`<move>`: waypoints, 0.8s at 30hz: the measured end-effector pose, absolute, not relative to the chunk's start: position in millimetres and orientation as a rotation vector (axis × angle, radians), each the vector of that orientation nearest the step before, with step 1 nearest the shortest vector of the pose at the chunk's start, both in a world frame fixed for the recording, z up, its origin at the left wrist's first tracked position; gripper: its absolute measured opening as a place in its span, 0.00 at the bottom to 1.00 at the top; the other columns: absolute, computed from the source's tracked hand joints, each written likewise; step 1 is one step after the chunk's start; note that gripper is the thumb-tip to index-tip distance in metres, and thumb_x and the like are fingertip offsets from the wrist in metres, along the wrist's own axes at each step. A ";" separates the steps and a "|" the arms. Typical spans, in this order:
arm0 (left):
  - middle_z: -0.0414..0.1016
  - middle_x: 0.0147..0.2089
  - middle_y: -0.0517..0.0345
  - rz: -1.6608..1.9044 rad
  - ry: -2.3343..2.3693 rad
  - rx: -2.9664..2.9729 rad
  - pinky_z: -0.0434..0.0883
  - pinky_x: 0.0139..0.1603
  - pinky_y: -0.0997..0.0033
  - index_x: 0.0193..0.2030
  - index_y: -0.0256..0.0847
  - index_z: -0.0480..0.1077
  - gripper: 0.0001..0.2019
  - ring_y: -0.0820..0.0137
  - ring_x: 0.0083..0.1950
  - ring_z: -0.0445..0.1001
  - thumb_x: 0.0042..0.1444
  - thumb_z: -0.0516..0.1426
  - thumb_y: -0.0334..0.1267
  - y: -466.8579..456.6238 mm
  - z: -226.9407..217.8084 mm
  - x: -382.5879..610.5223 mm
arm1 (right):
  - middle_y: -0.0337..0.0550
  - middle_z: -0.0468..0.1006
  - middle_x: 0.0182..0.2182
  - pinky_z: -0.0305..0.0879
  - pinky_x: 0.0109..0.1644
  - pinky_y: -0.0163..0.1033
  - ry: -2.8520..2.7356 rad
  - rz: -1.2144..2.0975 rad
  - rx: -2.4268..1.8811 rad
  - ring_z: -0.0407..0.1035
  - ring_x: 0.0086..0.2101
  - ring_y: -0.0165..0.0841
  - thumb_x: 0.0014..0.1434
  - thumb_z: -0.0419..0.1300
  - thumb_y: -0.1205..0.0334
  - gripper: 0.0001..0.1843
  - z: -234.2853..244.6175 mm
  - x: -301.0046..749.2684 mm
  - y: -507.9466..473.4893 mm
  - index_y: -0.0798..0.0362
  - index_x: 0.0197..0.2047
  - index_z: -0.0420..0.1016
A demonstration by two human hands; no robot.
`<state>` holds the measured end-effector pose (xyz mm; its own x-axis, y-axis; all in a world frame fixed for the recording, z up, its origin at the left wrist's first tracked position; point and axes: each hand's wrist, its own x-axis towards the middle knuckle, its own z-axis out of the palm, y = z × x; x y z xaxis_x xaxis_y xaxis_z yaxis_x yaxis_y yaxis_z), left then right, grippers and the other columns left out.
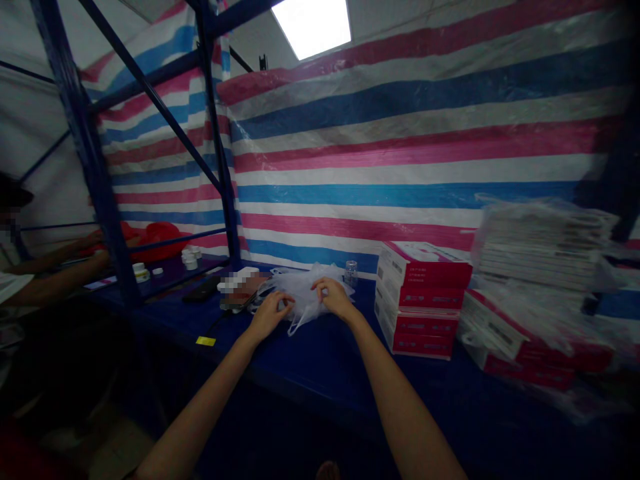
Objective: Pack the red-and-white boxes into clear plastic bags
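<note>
A heap of thin clear plastic bags (303, 288) lies on the dark blue table (320, 360) by the striped tarp wall. My left hand (270, 313) pinches the lower left edge of the heap, fingers closed on the plastic. My right hand (333, 295) grips the heap's right side from above, fingertips pressed together on it. A small clear jar (351, 272) stands just behind my right hand.
A stack of red-and-white boxes (420, 300) stands right of my hands, with plastic-wrapped box stacks (540, 280) further right. A dark flat object (203, 290) and a blurred packet lie left. Another person's arms (55, 267) rest at the far left, near small white jars (190, 257) and a blue rack post (90, 153).
</note>
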<state>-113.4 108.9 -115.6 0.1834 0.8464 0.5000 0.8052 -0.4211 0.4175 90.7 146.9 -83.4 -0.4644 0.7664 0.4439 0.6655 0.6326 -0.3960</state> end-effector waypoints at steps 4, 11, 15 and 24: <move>0.66 0.44 0.53 1.090 1.556 2.496 0.61 0.52 0.60 0.48 0.41 0.66 0.16 0.62 0.48 0.62 0.52 0.56 0.37 101.9 -115.4 -107.1 | 0.37 0.78 0.37 0.54 0.53 0.50 -2.448 0.289 -1.110 0.68 0.43 0.37 0.40 0.52 0.78 0.19 -76.5 101.7 136.2 0.48 0.29 0.77; 0.63 0.57 0.54 0.867 1.348 2.688 0.57 0.58 0.59 0.50 0.45 0.66 0.15 0.64 0.57 0.59 0.55 0.53 0.31 102.0 -123.3 -102.1 | 0.44 0.75 0.44 0.49 0.55 0.57 -2.350 0.201 -1.260 0.67 0.46 0.40 0.56 0.45 0.69 0.19 -71.7 95.3 127.3 0.49 0.43 0.74; 0.70 0.49 0.53 0.778 1.296 2.684 0.60 0.55 0.63 0.48 0.42 0.68 0.13 0.65 0.52 0.65 0.56 0.52 0.31 107.4 -130.1 -103.0 | 0.49 0.75 0.43 0.42 0.54 0.65 -2.322 0.098 -1.395 0.67 0.45 0.45 0.60 0.48 0.53 0.18 -81.8 75.5 117.8 0.50 0.43 0.74; 0.75 0.42 0.53 0.787 1.415 2.651 0.59 0.54 0.61 0.44 0.40 0.70 0.15 0.64 0.46 0.70 0.53 0.48 0.26 99.9 -123.8 -98.2 | 0.43 0.75 0.40 0.47 0.51 0.52 -2.253 -0.252 -1.227 0.64 0.44 0.41 0.59 0.52 0.62 0.09 -77.1 67.3 112.5 0.49 0.35 0.74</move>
